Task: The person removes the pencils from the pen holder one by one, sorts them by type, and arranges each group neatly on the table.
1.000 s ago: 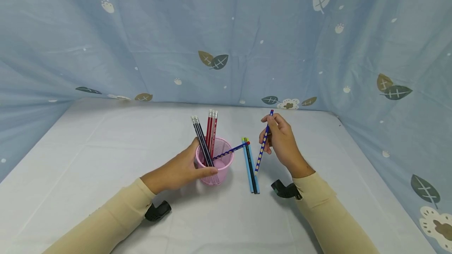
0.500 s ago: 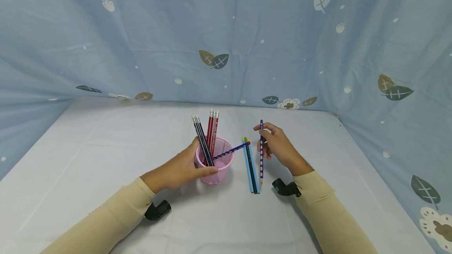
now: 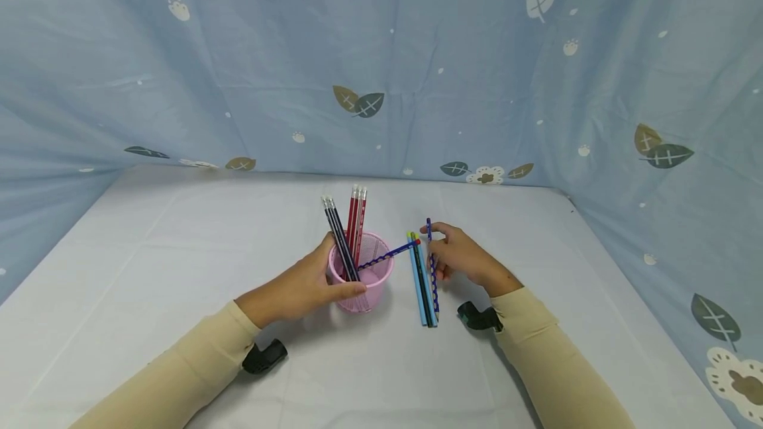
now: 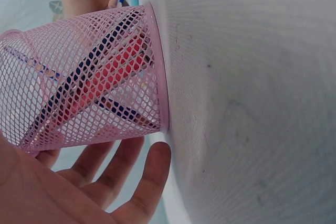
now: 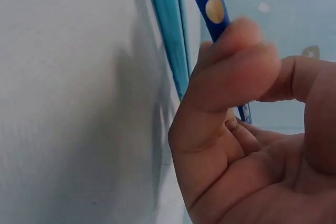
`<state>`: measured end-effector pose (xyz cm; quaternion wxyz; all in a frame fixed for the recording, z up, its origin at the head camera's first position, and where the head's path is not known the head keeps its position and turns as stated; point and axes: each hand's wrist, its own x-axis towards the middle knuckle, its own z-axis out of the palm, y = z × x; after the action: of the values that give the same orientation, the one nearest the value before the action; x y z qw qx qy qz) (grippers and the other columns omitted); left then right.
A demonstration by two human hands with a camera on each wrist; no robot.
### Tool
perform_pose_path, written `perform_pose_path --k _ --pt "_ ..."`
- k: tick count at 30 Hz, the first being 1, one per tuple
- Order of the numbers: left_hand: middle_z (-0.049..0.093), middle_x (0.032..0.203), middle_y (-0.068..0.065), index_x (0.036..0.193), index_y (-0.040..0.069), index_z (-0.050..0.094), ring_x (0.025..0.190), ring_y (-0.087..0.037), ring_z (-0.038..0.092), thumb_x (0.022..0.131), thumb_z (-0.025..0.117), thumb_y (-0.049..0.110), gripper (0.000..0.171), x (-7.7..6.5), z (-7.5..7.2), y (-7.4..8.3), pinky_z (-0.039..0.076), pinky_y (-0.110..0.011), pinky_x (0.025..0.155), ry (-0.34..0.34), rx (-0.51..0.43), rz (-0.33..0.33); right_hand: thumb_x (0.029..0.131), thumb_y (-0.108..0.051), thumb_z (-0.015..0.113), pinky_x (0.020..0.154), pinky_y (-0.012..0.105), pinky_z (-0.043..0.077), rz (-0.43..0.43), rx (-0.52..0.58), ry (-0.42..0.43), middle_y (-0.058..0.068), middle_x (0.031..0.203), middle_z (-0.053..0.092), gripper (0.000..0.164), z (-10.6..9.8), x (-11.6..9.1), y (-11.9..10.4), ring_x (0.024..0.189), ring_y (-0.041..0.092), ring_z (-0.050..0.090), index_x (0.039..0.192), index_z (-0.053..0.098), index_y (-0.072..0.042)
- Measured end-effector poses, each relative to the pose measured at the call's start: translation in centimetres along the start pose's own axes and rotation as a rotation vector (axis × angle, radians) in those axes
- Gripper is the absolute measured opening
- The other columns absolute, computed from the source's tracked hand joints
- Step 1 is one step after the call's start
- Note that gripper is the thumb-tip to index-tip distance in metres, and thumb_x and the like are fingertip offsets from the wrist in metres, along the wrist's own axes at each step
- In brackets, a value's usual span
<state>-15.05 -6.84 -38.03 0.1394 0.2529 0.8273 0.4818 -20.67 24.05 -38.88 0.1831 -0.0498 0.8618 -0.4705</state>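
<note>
Setting: light-blue cloth backdrop [image 3: 381, 32] printed with leaves and pale flowers; white cloth-covered bench [image 3: 357, 376] below it.

Left to right. Left hand [image 3: 306, 283]: fingers spread and curved round the near and left sides of a round pink plastic-looking mesh cup [image 3: 377, 293], which stands upright on the bench. Inside the cup, just ahead of these fingers: slim navy pencils with silvery ends [image 3: 337, 234], tilted left; beside them, red pencils with silvery ends [image 3: 357, 217], steeper. One blue spotted pencil with a red end [image 3: 387, 257] leans out over the rim, away from the left fingers, its end over or against the row beyond; contact cannot be told.

That row lies on the bench just left of the right fingers: two light-blue pencils [image 3: 418, 286] with a dark pencil [image 3: 422, 286] between.

Right hand [image 3: 461, 258]: thumb and fingers close together, pinching a second blue spotted pencil [image 3: 434, 286] alongside the row. Whether its point touches the bench is unclear.

Step in hand, judged: aligning the pinched pencil with the row while the left fingers steady the cup. Next move seems to call for a light, controlled release without nudging the row or the leaning pencil.
</note>
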Motion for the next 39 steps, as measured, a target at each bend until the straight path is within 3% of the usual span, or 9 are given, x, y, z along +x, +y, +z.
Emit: perform_pose_path --k 15,22,32,39 --pt "0.06 0.133 -0.003 0.149 0.022 0.022 0.116 -0.015 0.059 0.089 0.072 0.048 0.082 -0.16 -0.24 -0.28 0.045 -0.043 0.102 -0.015 0.024 -0.017 0.097 -0.014 0.058 0.051 0.032 0.056 0.046 -0.035 -0.035 0.014 0.09 0.065 0.061 0.63 -0.22 -0.14 0.05 0.018 0.062 0.152 0.033 -0.009" --pt "0.061 0.13 -0.004 0.149 0.022 0.022 0.113 -0.014 0.06 0.089 0.072 0.048 0.082 -0.24 -0.35 -0.35 0.046 -0.042 0.1 -0.019 0.019 -0.016 0.096 -0.013 0.062 0.05 0.034 0.056 0.029 -0.046 -0.012 0.013 0.087 0.064 0.065 0.85 -0.29 -0.06 0.049 0.017 0.062 0.154 0.032 -0.006" --pt "0.058 0.136 -0.004 0.153 0.022 0.016 0.117 -0.014 0.059 0.09 0.072 0.048 0.089 -0.27 -0.36 -0.24 0.044 -0.044 0.105 -0.016 0.019 -0.011 0.095 -0.012 0.065 0.052 0.036 0.057 0.033 -0.074 0.0 0.013 0.088 0.063 0.072 1.0 -0.27 -0.28 0.051 0.019 0.063 0.156 0.029 -0.011" --pt "0.059 0.133 -0.006 0.15 0.018 0.02 0.117 -0.015 0.06 0.091 0.072 0.044 0.083 -0.19 -0.24 -0.17 0.045 -0.043 0.105 -0.032 -0.024 0.005 0.094 -0.017 0.069 0.053 0.036 0.057 0.041 -0.09 0.006 0.013 0.089 0.063 0.075 1.0 -0.31 -0.1 0.052 0.021 0.065 0.156 0.028 -0.016"
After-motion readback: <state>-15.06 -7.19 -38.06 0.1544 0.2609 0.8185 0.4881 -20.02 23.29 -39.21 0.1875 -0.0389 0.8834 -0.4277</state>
